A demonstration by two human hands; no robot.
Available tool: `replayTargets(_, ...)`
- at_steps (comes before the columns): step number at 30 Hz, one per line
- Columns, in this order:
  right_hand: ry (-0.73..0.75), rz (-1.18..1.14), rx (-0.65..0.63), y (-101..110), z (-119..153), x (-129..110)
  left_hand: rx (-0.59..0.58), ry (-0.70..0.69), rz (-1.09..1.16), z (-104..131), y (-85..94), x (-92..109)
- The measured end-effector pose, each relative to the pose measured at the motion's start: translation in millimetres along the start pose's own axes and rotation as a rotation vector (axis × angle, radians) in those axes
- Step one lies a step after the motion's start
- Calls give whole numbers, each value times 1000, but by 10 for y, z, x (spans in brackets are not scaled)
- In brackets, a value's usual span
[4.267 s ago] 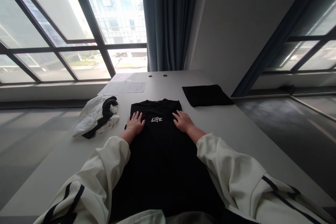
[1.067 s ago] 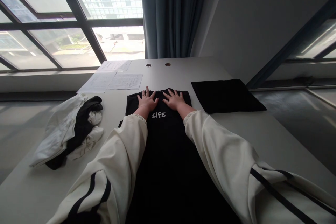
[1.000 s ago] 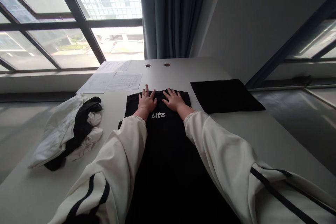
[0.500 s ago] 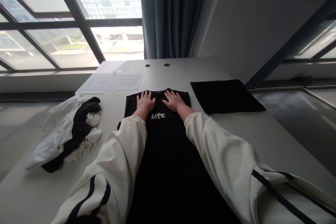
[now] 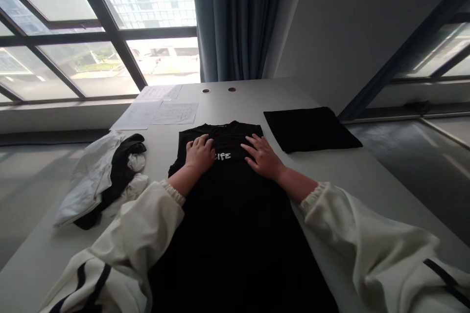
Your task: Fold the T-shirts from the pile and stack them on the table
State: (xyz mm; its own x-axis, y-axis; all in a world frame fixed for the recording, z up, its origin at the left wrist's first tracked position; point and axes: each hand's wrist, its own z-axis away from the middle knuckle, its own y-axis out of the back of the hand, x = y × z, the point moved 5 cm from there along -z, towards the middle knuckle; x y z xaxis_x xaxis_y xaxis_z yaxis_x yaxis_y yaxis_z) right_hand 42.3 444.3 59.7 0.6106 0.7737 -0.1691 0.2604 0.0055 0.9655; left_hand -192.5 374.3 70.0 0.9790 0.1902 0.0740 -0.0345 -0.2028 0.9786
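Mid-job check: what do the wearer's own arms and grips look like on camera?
Loose cream fabric covers both arms: a left sleeve and a right sleeve, with gathered cream cuffs and bold dark stripes higher up. The left grip and right grip are bare hands, no gloves, rings or watch visible.

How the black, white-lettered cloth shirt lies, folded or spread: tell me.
Spread lengthwise: the shirt reaches from collar to picture's bottom; underneath, cannot tell.

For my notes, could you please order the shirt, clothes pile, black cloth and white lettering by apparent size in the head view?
Largest to smallest:
shirt
clothes pile
black cloth
white lettering, partly covered
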Motion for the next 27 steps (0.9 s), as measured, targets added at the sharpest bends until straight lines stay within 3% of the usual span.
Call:
replayTargets(4, -71, -83, -69, 42, 970, -65, -171, -56, 48, 1101, 30, -219)
replayTargets(7, -51, -164, -120, -15, 1583, -225, -231, -134, 134, 1973, -3, -327)
replayTargets(10, 4, -186, -184, -85, 1943, -422, -213, -140, 128, 2517, 9, -351)
replayTargets(12, 24, -166, -223, -106, 2020, -511, -209, -113, 109, 2641, 44, -334)
replayTargets(17, 7, -115, -252, -85, 1980, -560, -242, -48, 64, 2619, 116, -321)
replayTargets(20, -16, -94, -237, -84, 2082, -553, -230, -51, 60, 2740, 154, -366)
replayTargets(24, 18, -76, -179, -73, 2400, -583, -177, -210, 111, 3086, 222, -352)
replayTargets(27, 75, -63, -118, 20, 2658, -698, -106, -397, 142, 3369, 312, -182)
